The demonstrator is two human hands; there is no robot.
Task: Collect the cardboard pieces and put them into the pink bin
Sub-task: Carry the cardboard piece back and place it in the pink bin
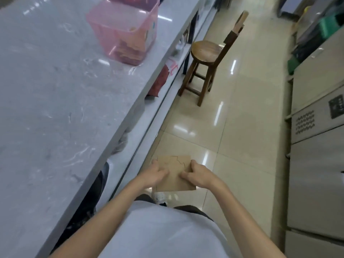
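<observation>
I hold a flat brown cardboard piece (174, 172) with both hands, low in front of my body and above the floor. Its top face shows torn or cut lines. My left hand (154, 174) grips its left edge and my right hand (198, 175) grips its right edge, fingers lying on top. The pink see-through bin (104, 17) stands far ahead on the grey marble counter (55, 108), near the counter's right edge. Several brown cardboard pieces (130, 51) lie inside the bin at the bottom.
A wooden stool (204, 53) with a backrest stands in the aisle ahead. Steel cabinets (316, 164) line the right side. A lower shelf under the counter holds a red and white bag (163, 77). The glossy tiled floor (242, 108) runs between the counter and the cabinets.
</observation>
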